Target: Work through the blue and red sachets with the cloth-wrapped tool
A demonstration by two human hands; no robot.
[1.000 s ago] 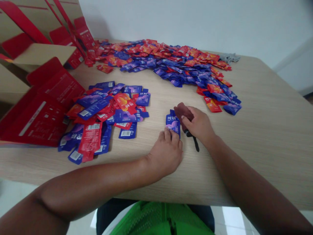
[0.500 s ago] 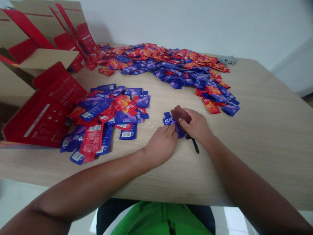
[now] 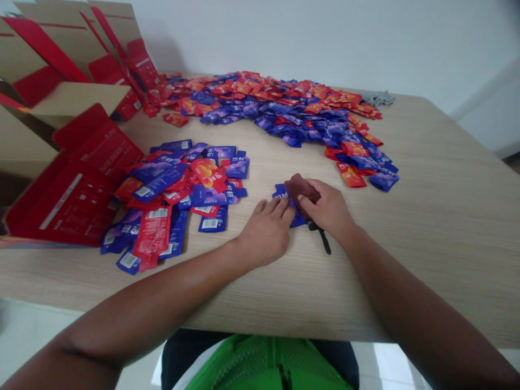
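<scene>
My left hand [image 3: 266,230] rests flat, fingers stretched out, on a small blue sachet [image 3: 298,218] with white print on the table. Part of that sachet is hidden under my fingers. In my right hand [image 3: 328,205] a flat red-brown piece [image 3: 299,187] is gripped between thumb and fingers, over the right part of the sachet. I cannot make out what kind of thing it is. A slim black object [image 3: 324,240] sticks out below my right hand; whether the hand holds it, I cannot tell.
To the left lies a pile of blue and red sachets [image 3: 179,181], beside an open red cardboard box [image 3: 73,200]. More boxes [image 3: 101,67] stand behind it. A long heap of sachets [image 3: 284,108] curves along the back, with grey pieces [image 3: 379,99] at its right end.
My left hand has shifted slightly left and up, its fingers now over the printed part of the blue sachet. My right hand has hardly moved and still grips the red-brown piece.
</scene>
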